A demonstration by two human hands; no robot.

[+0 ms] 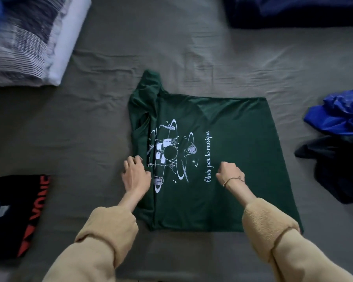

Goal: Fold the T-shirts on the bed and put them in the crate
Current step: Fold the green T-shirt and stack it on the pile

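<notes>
A dark green T-shirt (232,129) with a white drum-kit print lies flat on the grey bed sheet (90,139), its collar towards the left and one sleeve bunched at the upper left. My left hand (136,174) sits on the shirt's left edge near the collar, fingers bent and pinching the fabric. My right hand (230,174) is on the middle of the shirt beside the white lettering, fingers curled down into the cloth. Both of my sleeves are beige. No crate is in view.
A folded black T-shirt (18,212) with red letters lies at the left edge. At the right, a heap of blue and dark clothes (338,119) is piled up. There is a striped pillow (29,37) at the top left and dark blue bedding (293,11) at the top right.
</notes>
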